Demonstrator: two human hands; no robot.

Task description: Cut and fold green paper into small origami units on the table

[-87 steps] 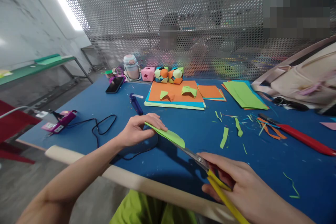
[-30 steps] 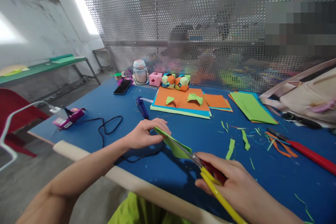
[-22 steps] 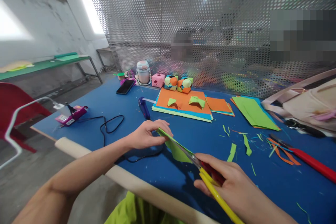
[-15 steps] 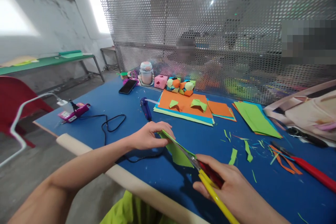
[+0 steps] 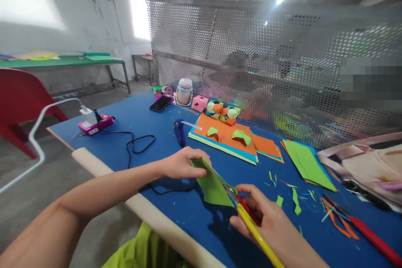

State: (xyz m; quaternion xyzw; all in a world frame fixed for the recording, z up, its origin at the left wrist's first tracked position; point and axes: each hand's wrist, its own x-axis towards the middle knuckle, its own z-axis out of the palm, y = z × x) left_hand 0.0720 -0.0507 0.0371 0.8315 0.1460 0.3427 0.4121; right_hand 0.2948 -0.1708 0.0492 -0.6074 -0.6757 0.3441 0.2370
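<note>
A piece of green paper (image 5: 215, 188) is pinched along its upper left edge by my left hand (image 5: 185, 163), above the blue table. My right hand (image 5: 264, 213) is wrapped round scissors with yellow and red handles (image 5: 256, 230). The scissor blades lie along the paper's upper right edge, and the paper hangs down below them. Thin green offcuts (image 5: 295, 202) lie on the table to the right of the scissors. Beyond my left hand stands a blue glue gun (image 5: 179, 132).
Orange sheets (image 5: 229, 130) with folded green pieces lie ahead, near folded paper balls (image 5: 214, 109), a pink box (image 5: 199, 104), a bottle (image 5: 184, 92) and a phone (image 5: 161, 103). Green sheets (image 5: 309, 163), a red-handled tool (image 5: 373, 238) and a bag (image 5: 373, 163) are right; a power strip (image 5: 96, 124) is left.
The view has shifted, so the table's things appear farther right and mostly lower. The green paper shows more of its face between my hands; both hands keep their holds.
</note>
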